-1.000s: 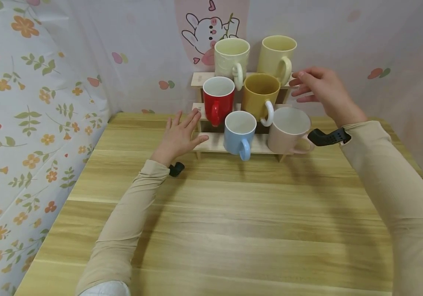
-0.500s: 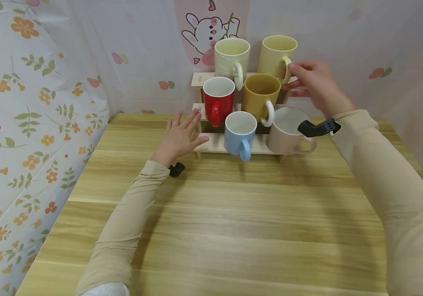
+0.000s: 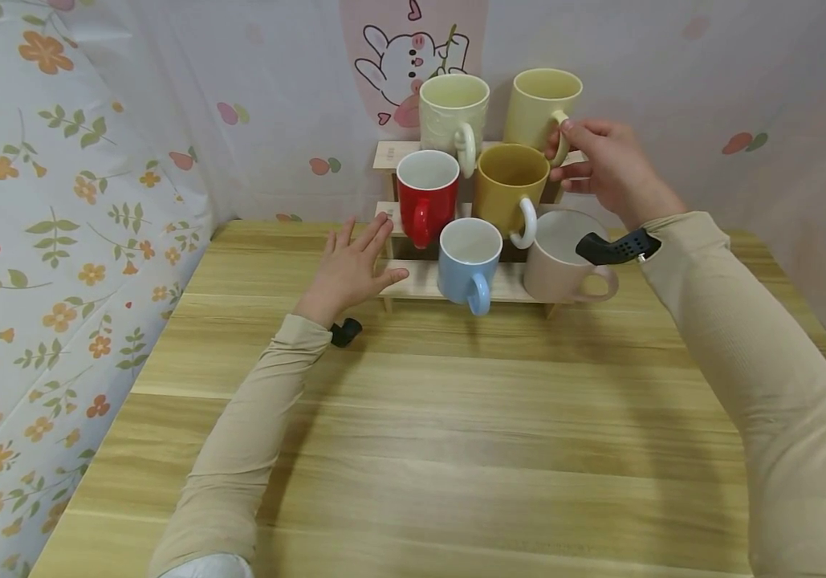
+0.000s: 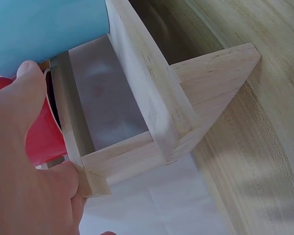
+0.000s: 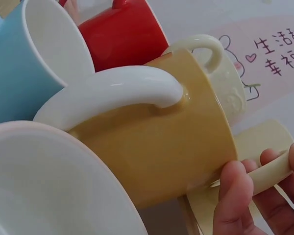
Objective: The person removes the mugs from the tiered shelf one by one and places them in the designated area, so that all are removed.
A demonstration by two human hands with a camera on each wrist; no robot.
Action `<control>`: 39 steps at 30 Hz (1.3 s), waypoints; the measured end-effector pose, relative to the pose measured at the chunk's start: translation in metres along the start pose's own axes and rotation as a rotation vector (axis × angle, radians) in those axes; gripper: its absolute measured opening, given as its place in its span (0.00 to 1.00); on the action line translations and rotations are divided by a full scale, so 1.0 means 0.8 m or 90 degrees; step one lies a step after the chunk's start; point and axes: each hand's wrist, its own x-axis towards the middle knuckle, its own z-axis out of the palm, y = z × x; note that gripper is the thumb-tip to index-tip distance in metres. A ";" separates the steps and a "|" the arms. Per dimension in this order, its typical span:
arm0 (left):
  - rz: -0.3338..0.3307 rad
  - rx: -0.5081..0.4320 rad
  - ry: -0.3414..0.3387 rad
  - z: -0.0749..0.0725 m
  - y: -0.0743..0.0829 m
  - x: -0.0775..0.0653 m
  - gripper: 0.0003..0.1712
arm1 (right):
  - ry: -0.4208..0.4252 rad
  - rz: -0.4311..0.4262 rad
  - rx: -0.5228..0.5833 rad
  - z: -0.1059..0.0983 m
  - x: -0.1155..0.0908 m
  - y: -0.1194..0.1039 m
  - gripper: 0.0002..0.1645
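My right hand (image 3: 611, 167) grips the handle of a pale yellow mug (image 3: 537, 112) on the top tier of a wooden stepped rack (image 3: 413, 278). In the right wrist view, fingers and thumb close around that handle (image 5: 269, 174), one fingertip by the mustard mug (image 5: 157, 142). Fingers spread, my left hand (image 3: 347, 269) rests at the rack's left end, touching its middle tier. A red mug (image 3: 427, 189) stands just right of it, with a light blue mug (image 3: 469, 249) on the bottom tier. The left wrist view shows the rack's side frame (image 4: 152, 73) close to that hand.
A pale green mug (image 3: 453, 112) stands on the top tier's left. On the bottom tier's right is a pale pink mug (image 3: 564, 265), close below my right wrist. The wooden table (image 3: 456, 433) stretches in front; a printed curtain (image 3: 275, 104) hangs behind the rack.
My right hand has moved left to the pale yellow mug's handle and taken hold of it. The left hand has stayed in place, and the mugs look unmoved.
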 end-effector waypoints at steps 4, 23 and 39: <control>-0.002 -0.009 -0.001 -0.001 0.001 -0.001 0.50 | 0.003 0.002 0.014 0.000 0.001 0.000 0.12; 0.000 -0.021 -0.011 -0.003 0.000 -0.004 0.53 | 0.031 -0.057 0.092 -0.004 -0.008 0.004 0.12; -0.007 -0.023 -0.021 -0.007 0.002 -0.002 0.52 | 0.058 -0.101 0.142 -0.041 -0.029 -0.015 0.14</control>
